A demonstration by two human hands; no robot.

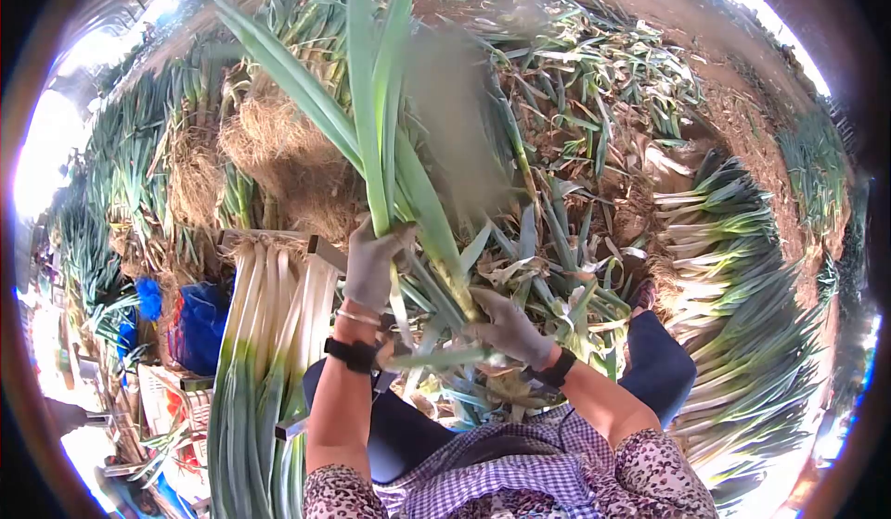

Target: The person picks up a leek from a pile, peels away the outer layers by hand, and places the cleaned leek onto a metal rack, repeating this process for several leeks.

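My left hand, in a pale glove, is wrapped round a green leek whose leaves fan out upward past the top of the view. Lower and to the right, my right hand, also gloved, has its fingers closed at the lower end of a yellowish-green leaf. Where this leaf joins the leek is hard to make out. A loose green leaf lies below my hands, above my lap.
Leeks with white stems lie on a rack at the left. A long row of leeks covers the ground at the right. Rooted leeks stand behind, left. Leaf scraps are heaped ahead. Blue netting lies at far left.
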